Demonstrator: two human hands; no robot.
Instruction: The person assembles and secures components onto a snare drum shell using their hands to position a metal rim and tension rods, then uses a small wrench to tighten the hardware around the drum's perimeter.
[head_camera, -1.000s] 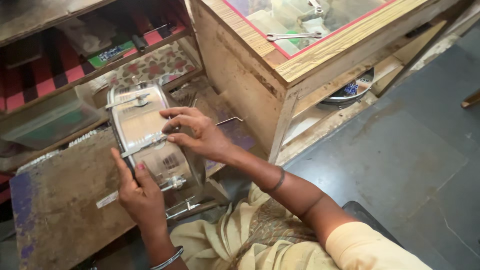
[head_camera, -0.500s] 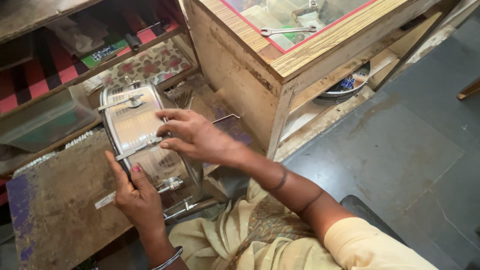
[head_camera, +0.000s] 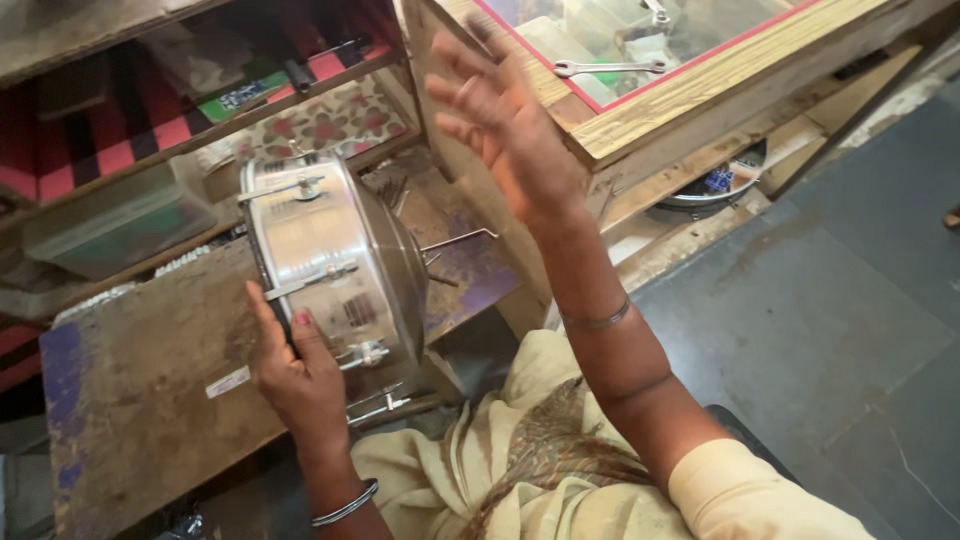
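On the worn wooden board (head_camera: 140, 400), standing on its edge and tilted a little, is a shiny round metal drum-like vessel (head_camera: 335, 270) with thin rods and small fittings clamped across its flat face. The left hand (head_camera: 295, 370) grips the vessel at its lower left rim, fingers wrapped over the edge and thumb up along the side, a bangle (head_camera: 345, 505) on the wrist below. The right hand (head_camera: 505, 120) is up and away from the vessel, above and to its right, palm spread with the fingers apart, holding nothing; a thin bracelet (head_camera: 598, 318) circles that forearm. A bent metal rod (head_camera: 458, 240) sticks out just to the right of the vessel, and loose metal bits (head_camera: 385, 405) lie under its lower edge. Behind the vessel, a floral patterned cloth (head_camera: 320, 125) lies on a shelf beside red and black checked fabric (head_camera: 90, 150), and a pale green plastic box (head_camera: 110, 225) sits to the vessel's left. To the vessel's upper right stands a wooden glass-topped counter (head_camera: 690, 95) with a spanner (head_camera: 605, 68) lying on the glass. Below the vessel spreads the person's cream garment (head_camera: 520, 470), and far to its right is the grey floor (head_camera: 830, 300).
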